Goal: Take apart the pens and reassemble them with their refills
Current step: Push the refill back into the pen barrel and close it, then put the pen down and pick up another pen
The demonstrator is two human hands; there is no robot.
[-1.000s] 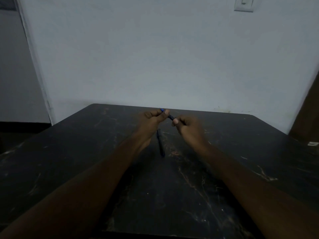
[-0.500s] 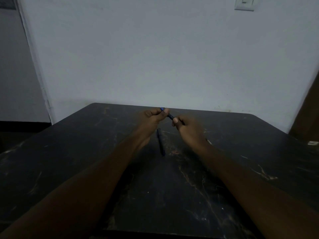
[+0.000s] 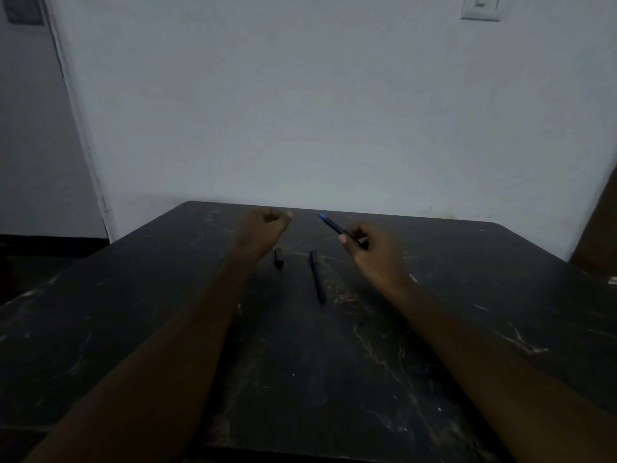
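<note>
My right hand [image 3: 369, 252] grips a dark pen [image 3: 334, 225] by its lower end, and the blue tip points up and left toward the far table edge. My left hand [image 3: 267, 225] hovers to the left with its fingers curled into a fist; nothing shows inside it. A gap separates the two hands. A second dark pen [image 3: 317, 277] lies lengthwise on the black table [image 3: 300, 379] between my forearms. A short dark pen piece [image 3: 278, 258] lies just right of my left wrist.
The scratched black table stands against a pale wall [image 3: 334, 111]. A small white scrap [image 3: 612, 280] sits at the table's right edge. A brown panel [image 3: 601, 235] rises at the far right. The scene is dim.
My hands have pulled apart: the left has let go of the pen's blue end and moved left, while the right keeps the pen. A short dark piece now shows on the table.
</note>
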